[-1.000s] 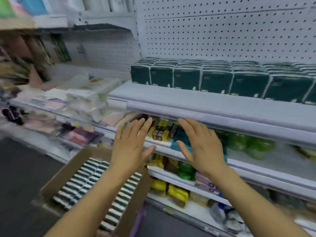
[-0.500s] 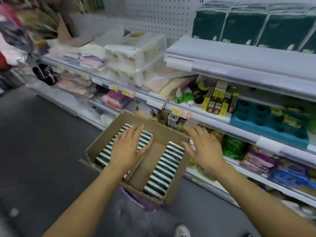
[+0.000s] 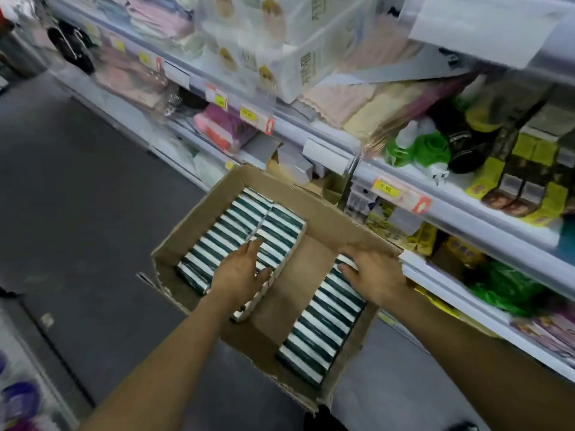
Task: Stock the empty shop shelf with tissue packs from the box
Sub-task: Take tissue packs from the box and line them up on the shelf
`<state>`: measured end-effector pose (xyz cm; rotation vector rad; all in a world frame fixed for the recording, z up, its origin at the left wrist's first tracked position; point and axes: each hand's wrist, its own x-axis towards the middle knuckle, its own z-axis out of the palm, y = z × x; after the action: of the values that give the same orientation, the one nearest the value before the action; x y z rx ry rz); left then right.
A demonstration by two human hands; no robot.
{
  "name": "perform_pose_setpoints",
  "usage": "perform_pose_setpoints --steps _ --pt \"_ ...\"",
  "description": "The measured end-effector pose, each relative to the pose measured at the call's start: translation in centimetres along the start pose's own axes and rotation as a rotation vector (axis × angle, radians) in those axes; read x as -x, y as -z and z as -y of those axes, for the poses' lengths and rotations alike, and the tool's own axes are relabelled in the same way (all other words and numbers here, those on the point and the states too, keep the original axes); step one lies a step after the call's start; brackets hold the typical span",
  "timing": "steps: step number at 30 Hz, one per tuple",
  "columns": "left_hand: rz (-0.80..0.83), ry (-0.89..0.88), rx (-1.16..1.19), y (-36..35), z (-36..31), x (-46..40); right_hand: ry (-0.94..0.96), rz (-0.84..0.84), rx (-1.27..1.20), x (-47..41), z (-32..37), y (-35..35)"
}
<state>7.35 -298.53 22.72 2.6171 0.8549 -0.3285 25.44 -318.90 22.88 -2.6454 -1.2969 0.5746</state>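
My left fingers lie flat and spread on the centre-frame row of tissue packs, my right fingers curl over the lower-right row's far end in the box; I judge them light and squashy, best pinched by the ends.

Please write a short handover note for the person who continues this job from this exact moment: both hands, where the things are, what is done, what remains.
Left hand: fingers straight, resting on the left block of tissue packs in the cardboard box; no pack gripped yet.
Right hand: on the far end of the right row of packs, fingers bent over the end packs; a grip is not clear.
The box stands on the floor before the shelves. Its middle lane shows bare cardboard, so packs appear to be gone from there.
Done: not checkable, because the shelf to be stocked is out of view.
Left: lift packs out, place them on the shelf, and repeat until the box is empty.
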Motion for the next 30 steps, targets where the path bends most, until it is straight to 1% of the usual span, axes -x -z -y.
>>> perform_pose_setpoints --steps 3,6,9,13,15,19,22,25,27,30 --pt "0.059 0.023 0.012 -2.0 1.6 -2.7 -0.001 0.052 -0.023 -3.6 -0.1 -2.2" --pt "0.1 0.011 0.005 -3.9 3.2 -5.3 -0.005 0.089 -0.023 -6.9 0.3 -4.6" --pt "0.105 -0.033 0.012 -5.4 4.7 -7.8 -0.008 0.053 -0.041 -9.9 1.1 -7.1" --pt "0.0 -0.157 0.047 -7.2 6.7 -11.4 0.021 -0.003 -0.191 -13.7 2.4 -10.1" --pt "-0.051 -0.224 0.022 -8.2 7.6 -13.3 -0.011 -0.032 -0.245 -15.3 2.9 -11.5" --pt "-0.123 -0.321 -0.09 -9.0 8.3 -16.3 -0.045 -0.047 -0.199 -17.2 3.9 -13.7" --pt "-0.153 -0.38 -0.126 -8.8 8.7 -17.7 -0.098 -0.064 -0.065 -17.8 4.2 -14.4" --pt "-0.039 -0.429 -0.108 -8.1 8.8 -18.6 -0.102 -0.077 0.025 -17.6 4.3 -14.7" --pt "0.037 -0.429 -0.121 -7.8 8.9 -19.1 -0.1 -0.043 0.051 -17.5 4.5 -14.5" --pt "0.084 -0.457 -0.169 -7.9 9.1 -19.3 -0.129 0.018 0.09 -17.6 5.1 -14.3"
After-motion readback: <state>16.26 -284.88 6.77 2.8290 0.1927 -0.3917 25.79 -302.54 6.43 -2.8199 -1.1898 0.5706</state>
